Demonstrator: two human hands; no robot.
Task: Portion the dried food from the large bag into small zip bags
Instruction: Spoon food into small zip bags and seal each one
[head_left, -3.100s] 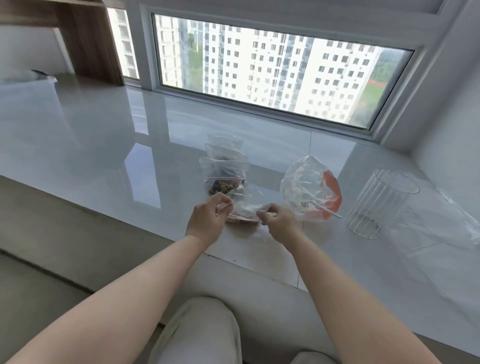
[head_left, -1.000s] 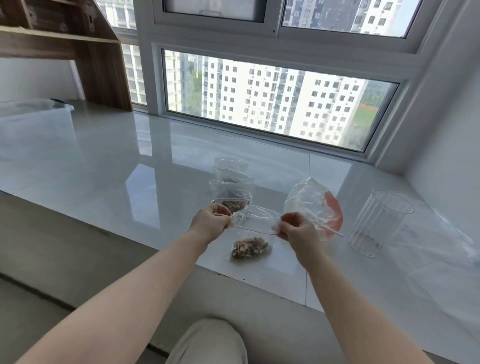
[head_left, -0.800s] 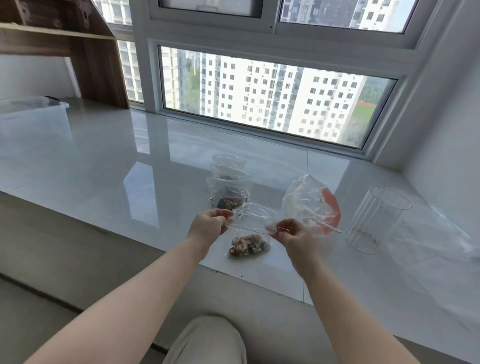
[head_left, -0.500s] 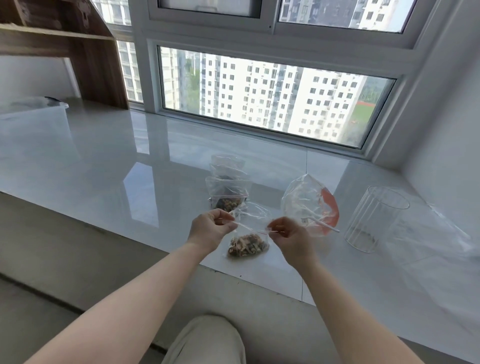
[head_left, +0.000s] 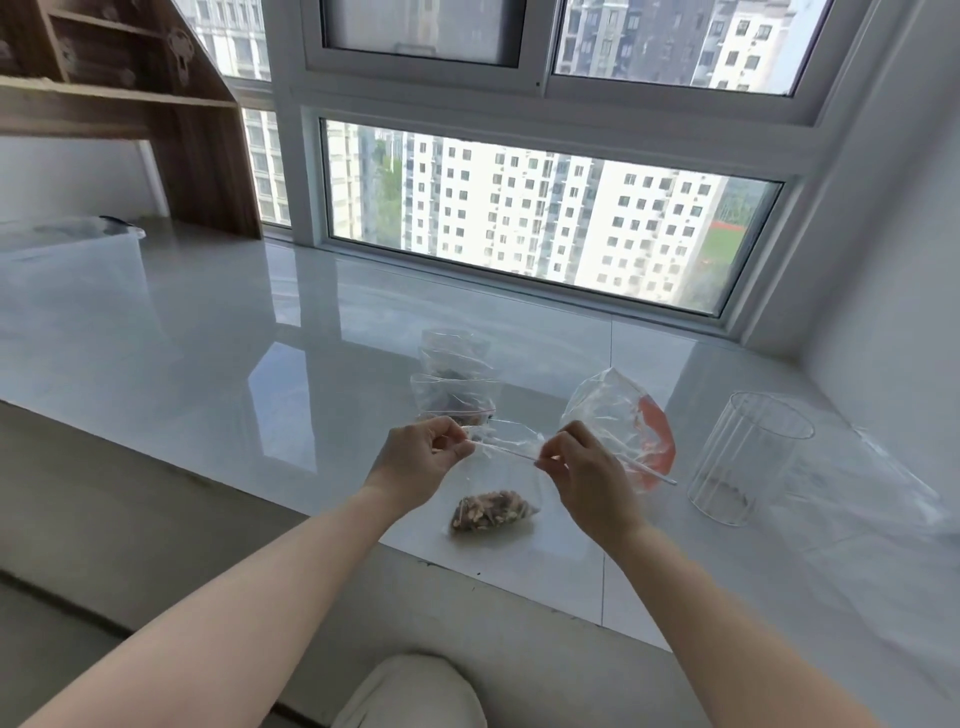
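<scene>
A small clear zip bag (head_left: 493, 506) with mixed dried food in its bottom hangs above the white sill. My left hand (head_left: 421, 462) pinches the left end of its zip strip and my right hand (head_left: 584, 475) pinches the right end, the strip stretched between them. Behind it, three small filled zip bags (head_left: 457, 395) lie in a row toward the window. To the right sits the large clear bag (head_left: 618, 421) with an orange-red patch, nearly empty, a thin white stick lying across its front.
A ribbed clear glass cup (head_left: 743, 462) stands at the right with crumbs at its bottom. Crumpled clear plastic (head_left: 893, 483) lies beyond it by the wall. A clear storage box (head_left: 72, 249) sits far left under a wooden shelf (head_left: 130, 98). The white sill (head_left: 208, 364) drops off near me.
I lifted the small bag off the sill and held it up by its top. Over the last second my hands drew closer together along the zip strip.
</scene>
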